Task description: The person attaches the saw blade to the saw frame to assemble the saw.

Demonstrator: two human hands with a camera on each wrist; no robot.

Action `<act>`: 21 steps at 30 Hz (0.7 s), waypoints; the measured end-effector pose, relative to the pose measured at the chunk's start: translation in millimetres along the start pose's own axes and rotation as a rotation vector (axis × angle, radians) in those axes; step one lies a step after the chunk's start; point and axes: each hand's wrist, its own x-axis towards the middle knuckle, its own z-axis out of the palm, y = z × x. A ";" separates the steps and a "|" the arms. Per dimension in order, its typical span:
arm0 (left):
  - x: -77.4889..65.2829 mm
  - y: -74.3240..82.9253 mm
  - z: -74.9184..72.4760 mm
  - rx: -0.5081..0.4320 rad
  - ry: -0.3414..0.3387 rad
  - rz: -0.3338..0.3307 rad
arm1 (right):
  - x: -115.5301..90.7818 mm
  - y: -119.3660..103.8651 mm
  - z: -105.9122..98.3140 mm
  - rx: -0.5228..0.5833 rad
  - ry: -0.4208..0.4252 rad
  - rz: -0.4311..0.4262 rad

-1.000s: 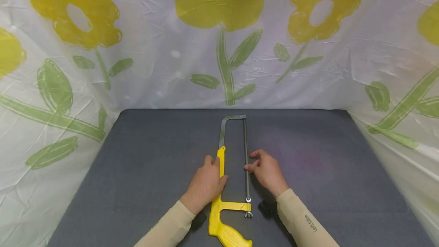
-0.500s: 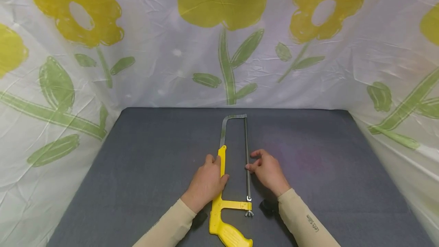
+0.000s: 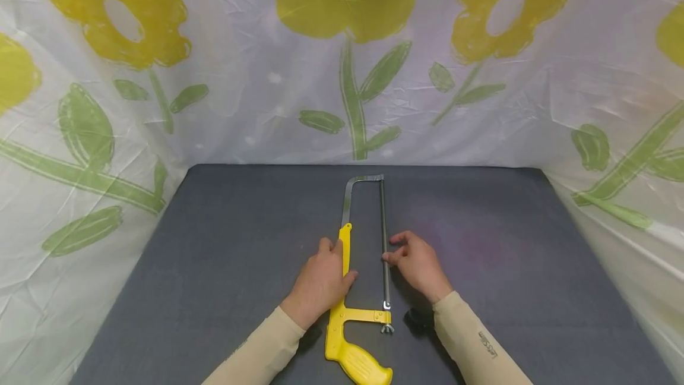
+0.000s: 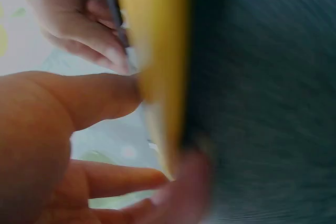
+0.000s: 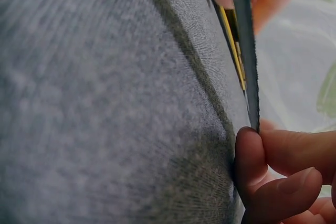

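Observation:
A hacksaw lies lengthwise over the dark table, its yellow pistol handle toward me and its metal bow at the far end. My left hand grips the yellow part of the frame; in the left wrist view the thumb and fingers close around the blurred yellow bar. On the right side runs the thin grey blade. My right hand pinches this blade near its middle, and the right wrist view shows its toothed edge between fingertips. A wing nut sits at the blade's near end.
The dark grey table extends to both sides of the hacksaw. A white sheet printed with yellow flowers encloses the back and sides. Beneath the right wrist a black device shows, partly hidden by the sleeve.

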 end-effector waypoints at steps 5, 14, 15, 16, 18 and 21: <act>-14.3 15.8 -7.8 0.163 -0.024 0.085 | 0.3 -2.9 -0.1 -0.009 -0.005 0.004; -35.8 39.4 0.6 0.193 -0.136 0.219 | 1.1 -2.9 -1.1 0.001 0.001 -0.009; -36.5 40.2 2.0 0.187 -0.139 0.216 | 1.0 -2.7 -0.8 0.001 0.001 -0.006; -36.9 41.0 3.3 0.182 -0.147 0.209 | 1.0 -2.4 -0.4 0.001 0.000 -0.005; -36.7 42.0 5.4 0.177 -0.162 0.193 | 0.7 -2.1 0.2 0.002 -0.001 -0.003; -35.0 43.5 6.6 0.168 -0.183 0.173 | 0.1 -1.8 0.6 0.005 -0.002 0.000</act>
